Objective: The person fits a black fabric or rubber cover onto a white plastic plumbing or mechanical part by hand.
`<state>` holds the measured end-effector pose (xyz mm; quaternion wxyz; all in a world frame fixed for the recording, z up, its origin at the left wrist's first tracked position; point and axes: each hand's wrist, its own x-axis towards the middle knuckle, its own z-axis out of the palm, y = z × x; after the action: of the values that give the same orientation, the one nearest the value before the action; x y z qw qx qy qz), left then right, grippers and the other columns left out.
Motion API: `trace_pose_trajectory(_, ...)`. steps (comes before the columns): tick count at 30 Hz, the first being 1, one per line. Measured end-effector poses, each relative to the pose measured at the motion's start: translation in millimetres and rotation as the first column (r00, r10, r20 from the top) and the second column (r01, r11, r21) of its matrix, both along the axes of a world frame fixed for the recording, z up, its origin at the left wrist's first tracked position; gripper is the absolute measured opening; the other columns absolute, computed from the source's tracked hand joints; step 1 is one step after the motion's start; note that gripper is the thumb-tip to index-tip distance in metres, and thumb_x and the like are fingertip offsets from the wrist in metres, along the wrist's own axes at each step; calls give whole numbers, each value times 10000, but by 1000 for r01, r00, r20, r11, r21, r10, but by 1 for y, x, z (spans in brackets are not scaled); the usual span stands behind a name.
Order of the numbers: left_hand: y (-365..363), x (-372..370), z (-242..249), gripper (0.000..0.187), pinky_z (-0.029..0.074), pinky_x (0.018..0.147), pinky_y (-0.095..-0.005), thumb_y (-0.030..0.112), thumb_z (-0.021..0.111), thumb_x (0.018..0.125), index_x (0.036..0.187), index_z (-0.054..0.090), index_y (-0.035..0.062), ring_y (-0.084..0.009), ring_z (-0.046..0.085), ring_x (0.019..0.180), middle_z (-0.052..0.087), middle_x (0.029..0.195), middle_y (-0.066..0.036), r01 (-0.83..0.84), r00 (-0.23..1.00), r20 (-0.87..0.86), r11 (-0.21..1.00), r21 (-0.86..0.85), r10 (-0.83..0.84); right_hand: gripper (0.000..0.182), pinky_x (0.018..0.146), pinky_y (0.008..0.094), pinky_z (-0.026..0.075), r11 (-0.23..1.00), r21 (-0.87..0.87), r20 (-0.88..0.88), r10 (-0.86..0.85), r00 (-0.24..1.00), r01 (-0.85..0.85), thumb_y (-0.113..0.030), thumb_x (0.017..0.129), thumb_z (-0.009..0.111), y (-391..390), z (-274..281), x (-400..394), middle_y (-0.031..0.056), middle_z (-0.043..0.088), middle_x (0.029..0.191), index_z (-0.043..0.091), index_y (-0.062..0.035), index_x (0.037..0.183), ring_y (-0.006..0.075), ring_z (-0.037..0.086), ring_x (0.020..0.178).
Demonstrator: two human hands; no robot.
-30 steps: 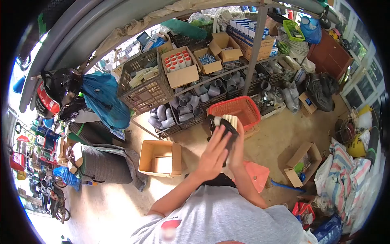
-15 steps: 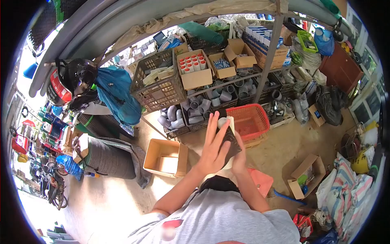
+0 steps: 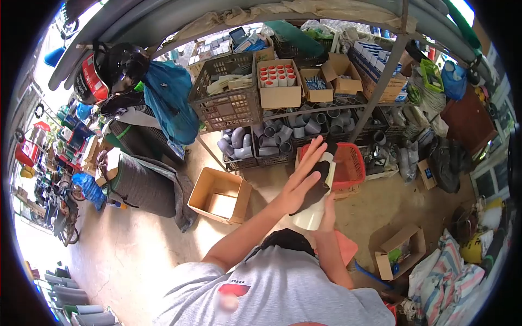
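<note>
A: What's the person holding, centre frame?

B: A pale tube (image 3: 314, 209) w/ a black sheet (image 3: 321, 182) laid over it, tilted, top end toward the red basket (image 3: 348, 163), just right of centre.

A: Left hand?

B: The left hand (image 3: 300, 182) lies flat on the black sheet, fingers straight and spread, not curled round anything. Palm presses on the sheet, fingertips point to upper right.

A: And the right one?

B: The right hand (image 3: 328, 214) is mostly hidden behind the tube's lower end. It's touching the tube from the far side, but whether the fingers wrap it can't be told.

A: What's around?

B: Lower left of the hands, an open cardboard box (image 3: 219, 195) on the concrete floor. Above them, black crates of grey pipe elbows (image 3: 272, 138) under a metal shelf. Upper centre, a box of red-capped white tubes (image 3: 278, 81) beside a brown plastic crate (image 3: 228, 95). A blue bag (image 3: 173, 100) hangs upper left, w/ a black helmet (image 3: 122, 62) next to it. Lower right, a small carton (image 3: 399, 250) w/ sth green inside, near striped cloth (image 3: 454, 288). An orange stool (image 3: 343, 245) peeks out by the right forearm.
</note>
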<state>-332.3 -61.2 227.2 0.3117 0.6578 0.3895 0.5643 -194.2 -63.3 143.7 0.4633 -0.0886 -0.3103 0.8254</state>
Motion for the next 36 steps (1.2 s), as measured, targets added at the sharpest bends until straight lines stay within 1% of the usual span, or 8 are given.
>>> trace_pose_trajectory(7,-38,29,-27,699,85,1290,-510,217,546,1036,1647,275,15,-356,108,1622,193,1736,-168,-85,965,-243,993,77,102,360,1076,379,486,836,363,209,-504,838,412,-56,1070,517,67,-16,11,125,568,1388,448,-10,1420,222,600,1252)
trace_pose_trajectory(8,-35,25,-24,687,89,1285,-538,218,559,1025,1634,313,16,-365,135,1616,236,1722,-165,-104,909,-394,988,110,140,440,1153,449,454,774,522,237,-534,812,357,-270,1134,423,66,-20,11,137,552,1462,414,-58,1520,264,568,1341)
trace_pose_trajectory(10,-25,12,-5,677,89,1272,-595,206,599,982,1601,395,23,-382,200,1598,339,1686,-150,-71,824,-544,982,177,158,520,1169,437,437,979,-84,106,-175,979,185,-327,1141,376,52,-53,12,119,488,1545,352,-69,1592,256,519,1399)
trace_pose_trajectory(11,-19,5,6,670,87,1278,-574,194,593,979,1599,403,25,-375,199,1600,349,1682,-153,-56,843,-519,983,174,140,584,1199,407,383,966,174,103,-209,973,189,-323,1119,437,38,-42,2,114,415,1614,313,-64,1627,249,441,1467)
trace_pose_trajectory(16,12,-14,4,646,85,1292,-500,155,543,993,1605,388,19,-355,177,1612,310,1704,-154,-52,971,-222,987,152,85,573,1200,417,396,980,-191,-67,49,997,-61,-420,1143,344,17,-3,-7,92,486,1569,346,-93,1613,238,492,1430)
trace_pose_trajectory(22,-35,25,-13,599,103,1296,-478,187,538,1023,1590,424,31,-408,238,1579,334,1682,-181,-119,952,-272,989,91,140,629,1223,407,365,994,-103,-262,3,965,-31,-479,1134,345,27,38,-9,94,435,1615,325,-88,1626,238,423,1489)
trace_pose_trajectory(26,-21,-7,7,608,67,1282,-559,202,513,990,1566,457,13,-395,263,1577,392,1657,-167,55,858,-513,986,157,34,623,1237,394,337,999,-35,123,15,992,-10,-446,1139,356,18,26,-2,83,391,1641,285,-84,1641,222,384,1509)
trace_pose_trajectory(36,-23,5,-12,646,91,1293,-446,325,398,1114,1644,250,-12,-364,104,1620,154,1739,-205,-25,990,-141,999,-27,21,585,1133,440,492,968,-146,41,-198,979,202,-434,1133,343,37,-4,-3,136,521,1545,393,-66,1585,276,592,1330)
